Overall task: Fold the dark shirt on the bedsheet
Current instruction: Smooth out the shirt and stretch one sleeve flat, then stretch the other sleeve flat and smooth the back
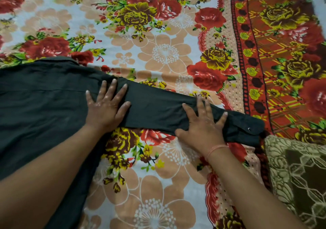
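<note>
The left hand [105,105] lies flat with fingers spread, pressing the shirt [44,105] where the sleeve [155,108] leaves the body. It grips nothing; it likely acts as an anchor, so the body does not drag while the sleeve is worked. The right hand [202,124] is also flat and splayed, palm down on the sleeve's far half, just short of the cuff [247,128]. It too holds nothing. A pink thread [217,148] circles its wrist.

Between the two hands the sleeve lies straight and nearly free of creases, which suits smoothing before a fold. The cuff lies flat at the sleeve's end, a small button [249,129] showing on it.

The shirt itself lies spread on the bedsheet [158,52], with its body running off the view's left edge. What seems to be the collar [58,59] sits at the shirt's far edge, though the dark cloth hides its shape. No fold is visible yet, so the task looks to be at an early stage, with the sleeve due to be brought over the body.

Just past the cuff, on the near side, a brown patterned cloth [299,175] overlaps the bedsheet.
</note>
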